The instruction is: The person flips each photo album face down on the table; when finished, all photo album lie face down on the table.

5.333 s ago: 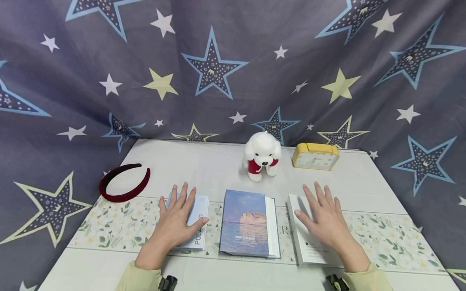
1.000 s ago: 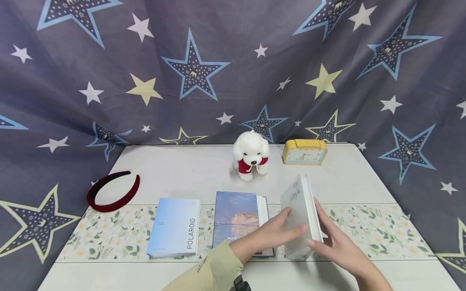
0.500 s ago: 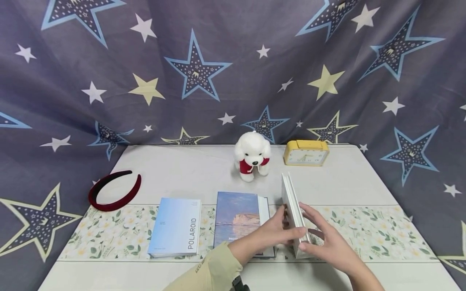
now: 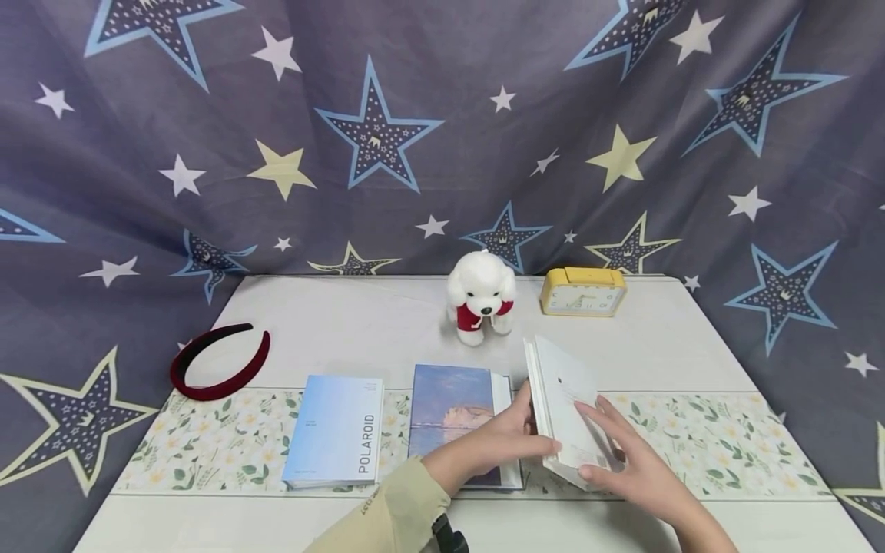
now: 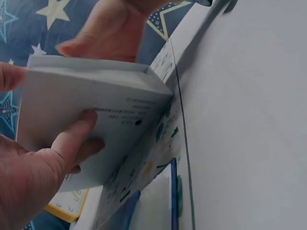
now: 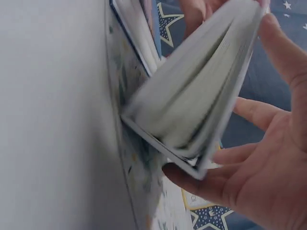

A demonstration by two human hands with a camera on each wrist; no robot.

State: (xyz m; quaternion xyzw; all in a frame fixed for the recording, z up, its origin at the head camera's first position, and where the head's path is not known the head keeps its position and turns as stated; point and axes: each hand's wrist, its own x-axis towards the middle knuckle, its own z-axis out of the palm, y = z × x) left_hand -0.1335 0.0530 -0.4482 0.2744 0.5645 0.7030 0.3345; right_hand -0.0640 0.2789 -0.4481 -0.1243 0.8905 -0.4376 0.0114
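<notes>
A thick white book [image 4: 563, 399] stands up off the table, tilted, between both hands. My left hand [image 4: 487, 445] grips its left side, thumb on the narrow edge; in the left wrist view, the left fingers [image 5: 74, 139] lie on a cover with a dot and small print. My right hand [image 4: 639, 461] holds the other side, fingertips on the white face and thumb near the lower corner. The right wrist view shows the page ends [image 6: 192, 91], slightly blurred. Partly behind the left forearm lies a blue photo album [image 4: 449, 407] with a seaside picture.
A light-blue POLAROID album [image 4: 333, 430] lies left on the floral strip. A dark red headband [image 4: 221, 380] rests farther left. A white plush dog [image 4: 480, 296] in red and a yellow clock [image 4: 583, 292] stand at the back before a star-patterned curtain [image 4: 442, 192].
Both hands, first spread flat over the table things, came to the white book and raised it. Over the last second it has turned, so its other white face now shows toward the right.
</notes>
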